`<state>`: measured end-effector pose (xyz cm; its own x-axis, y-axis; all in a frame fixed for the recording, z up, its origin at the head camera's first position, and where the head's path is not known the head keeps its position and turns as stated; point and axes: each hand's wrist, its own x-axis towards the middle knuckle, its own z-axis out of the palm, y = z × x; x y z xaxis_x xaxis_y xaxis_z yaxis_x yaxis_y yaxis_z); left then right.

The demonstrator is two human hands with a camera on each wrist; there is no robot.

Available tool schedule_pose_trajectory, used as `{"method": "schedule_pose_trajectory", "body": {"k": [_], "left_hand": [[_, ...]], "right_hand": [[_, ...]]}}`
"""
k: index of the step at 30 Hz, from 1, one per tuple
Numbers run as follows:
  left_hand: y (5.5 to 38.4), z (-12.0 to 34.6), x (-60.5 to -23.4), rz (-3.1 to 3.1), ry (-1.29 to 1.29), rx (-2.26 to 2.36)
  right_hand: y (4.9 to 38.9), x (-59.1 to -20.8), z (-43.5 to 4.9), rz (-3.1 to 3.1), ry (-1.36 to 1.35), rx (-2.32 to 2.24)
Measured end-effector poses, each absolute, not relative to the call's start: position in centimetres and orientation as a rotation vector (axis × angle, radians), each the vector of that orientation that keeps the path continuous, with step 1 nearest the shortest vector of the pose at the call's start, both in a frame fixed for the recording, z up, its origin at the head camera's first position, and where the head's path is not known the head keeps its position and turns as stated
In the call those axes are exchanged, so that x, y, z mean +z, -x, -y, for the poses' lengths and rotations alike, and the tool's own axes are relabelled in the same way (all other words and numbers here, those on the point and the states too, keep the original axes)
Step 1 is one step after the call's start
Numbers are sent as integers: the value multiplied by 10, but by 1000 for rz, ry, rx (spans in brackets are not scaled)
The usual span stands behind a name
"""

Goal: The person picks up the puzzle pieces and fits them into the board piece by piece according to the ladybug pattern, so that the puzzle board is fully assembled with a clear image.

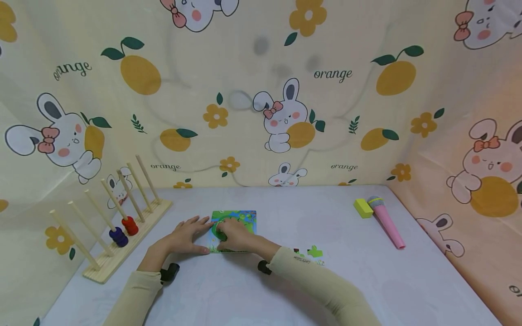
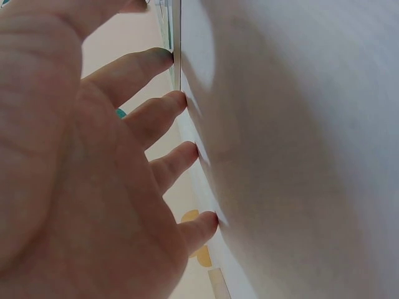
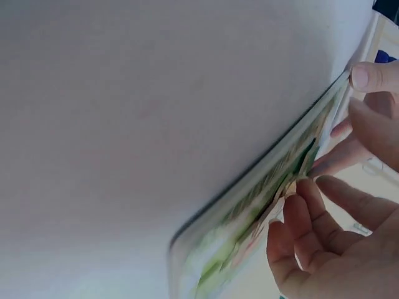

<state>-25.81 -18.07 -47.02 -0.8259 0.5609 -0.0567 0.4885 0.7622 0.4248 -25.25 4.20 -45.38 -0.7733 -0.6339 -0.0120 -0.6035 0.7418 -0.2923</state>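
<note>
A flat jigsaw puzzle board [image 1: 251,218] with a green and blue picture lies on the table in front of me. My left hand [image 1: 185,237] rests at its left side, fingers spread, fingertips touching the board's edge and the tabletop; the palm fills much of the left wrist view. Over the middle of the board is my right hand [image 1: 236,235], its fingers curled and their tips at a green puzzle piece [image 3: 305,159] that stands slightly proud of the board. The hand hides much of that piece in the head view. Loose puzzle pieces [image 1: 315,251] lie right of the board, partly behind the right sleeve.
At the left stands a wooden peg rack [image 1: 128,242] with upright rods, carrying blue rings [image 1: 118,237] and red rings [image 1: 130,225]. A yellow block [image 1: 363,208] and a pink toy microphone [image 1: 387,222] lie at the right. Patterned cloth [image 1: 253,149] walls the back and sides.
</note>
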Motion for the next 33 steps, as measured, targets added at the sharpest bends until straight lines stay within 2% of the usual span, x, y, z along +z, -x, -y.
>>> {"method": "schedule_pose_trajectory", "body": {"k": [11,18,33], "left_hand": [[258,180,-471,-2772,-814,585],[258,179,-471,-2776,-801,592],[257,179,-470,-2777,-819,596]], "right_hand": [[225,-452,-80,-2705,1224,88],[215,-455,-82,-2638,1319,94],[209,-454,-78,-2620,1312,118]]}}
